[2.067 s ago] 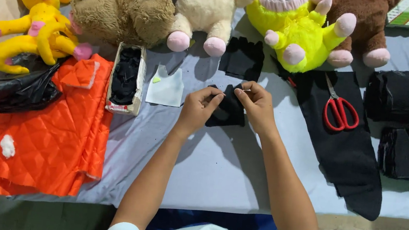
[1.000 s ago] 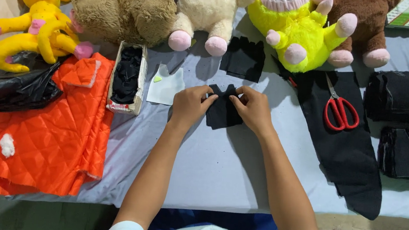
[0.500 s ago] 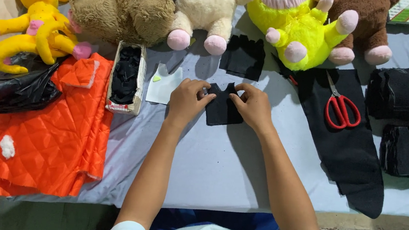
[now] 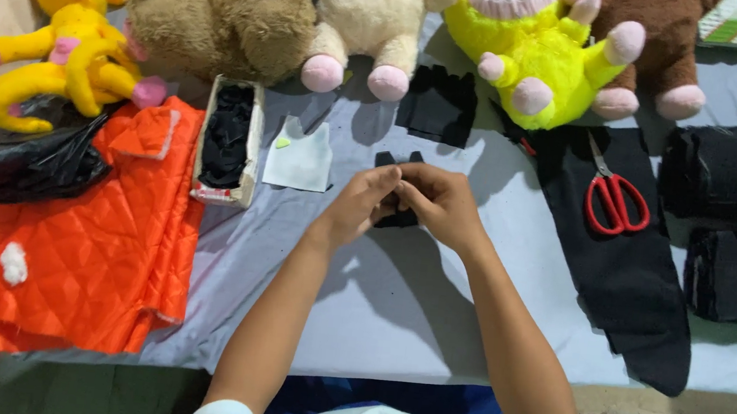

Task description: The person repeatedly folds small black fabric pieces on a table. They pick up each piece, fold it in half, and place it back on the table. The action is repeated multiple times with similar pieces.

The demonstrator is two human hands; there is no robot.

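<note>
- Pinching a small black cut piece of soft fabric (image 4: pixel 396 215) between them, the left hand (image 4: pixel 359 206) and the right hand (image 4: pixel 440 207) meet at the middle of the grey cloth-covered table (image 4: pixel 395 309), fingers curled tight on the piece and knuckles nearly touching.
- The piece lies mostly hidden under the fingers; only its dark top edge and a lower corner show, so its full outline cannot be told.
- It looks light, limp and thin, likely to fold or bunch under any pressure and unlikely to slip, since the nap seems matte.
- Judging from that, the best hold is at its edges or corners with the fingertips, keeping it flat against the table.
- Just left of the hands lies a white fabric pattern piece (image 4: pixel 299 157), and beside that a narrow cardboard box of black scraps (image 4: pixel 228 139).
- Further right, red-handled scissors (image 4: pixel 614 196) rest on a long strip of black cloth (image 4: pixel 631 286), well apart from the hands.
- A yellow plush toy (image 4: pixel 545 62) sits behind.
</note>
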